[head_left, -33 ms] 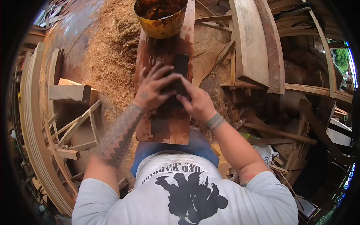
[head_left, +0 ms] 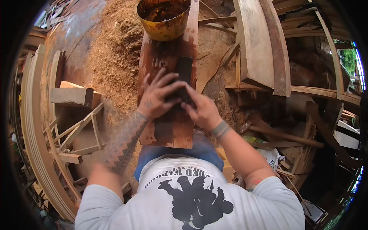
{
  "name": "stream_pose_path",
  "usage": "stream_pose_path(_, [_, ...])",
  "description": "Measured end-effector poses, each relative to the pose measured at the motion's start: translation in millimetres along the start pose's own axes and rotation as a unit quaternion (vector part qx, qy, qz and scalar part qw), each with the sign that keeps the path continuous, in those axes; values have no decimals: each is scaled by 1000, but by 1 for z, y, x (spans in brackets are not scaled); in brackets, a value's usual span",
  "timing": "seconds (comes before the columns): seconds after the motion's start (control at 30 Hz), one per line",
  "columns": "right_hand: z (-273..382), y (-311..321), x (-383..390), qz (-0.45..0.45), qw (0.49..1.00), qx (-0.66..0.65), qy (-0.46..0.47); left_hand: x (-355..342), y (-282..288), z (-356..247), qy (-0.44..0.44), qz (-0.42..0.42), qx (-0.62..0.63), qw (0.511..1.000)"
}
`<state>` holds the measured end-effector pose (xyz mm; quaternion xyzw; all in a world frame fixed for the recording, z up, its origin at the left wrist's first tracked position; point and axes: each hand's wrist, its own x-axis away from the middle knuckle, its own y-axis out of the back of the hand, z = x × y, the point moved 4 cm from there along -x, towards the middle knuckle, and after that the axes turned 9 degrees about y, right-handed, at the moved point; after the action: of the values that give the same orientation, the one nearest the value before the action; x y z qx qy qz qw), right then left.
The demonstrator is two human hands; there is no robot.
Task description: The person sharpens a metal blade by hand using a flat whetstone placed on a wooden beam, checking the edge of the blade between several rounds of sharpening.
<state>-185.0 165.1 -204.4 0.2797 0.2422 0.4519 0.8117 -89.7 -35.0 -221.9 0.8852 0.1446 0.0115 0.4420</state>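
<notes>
A wooden board (head_left: 155, 134), streaked with wet dark stain, runs away from my body over my lap. A dark rectangular block (head_left: 184, 69) lies on it, partly under my hands. My left hand (head_left: 157, 96) is open over the board, fingers spread and reaching across the block. My right hand (head_left: 201, 111) grips the near part of the block at its right side, fingertips close to those of my left hand. At the board's far end stands a yellow metal bowl (head_left: 164, 32) with dark stain inside.
Sawdust (head_left: 111, 50) is heaped left of the board. Long timbers (head_left: 38, 126), a grey block (head_left: 71, 96) and small wooden frames (head_left: 94, 128) stand at the left. Big pale planks (head_left: 255, 46) lean at the upper right, with scrap wood and a white sack (head_left: 270, 157) below.
Both my hands have shifted slightly down the board toward my body. The board and bowl appear a few pixels lower in the view.
</notes>
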Motion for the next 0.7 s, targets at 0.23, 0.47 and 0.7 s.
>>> stream_pose_path(0.23, [-12,-8,-19,-53,997,14,59,-18,5,1,35,-7,-11,999])
stream_pose_path(0.47, [-7,-9,21,-9,999,12,44,24,-7,-16,39,31,-8,999])
stream_pose_path(0.7, [-13,3,-46,-1,1000,9,26,-25,11,12,49,-6,-31,998])
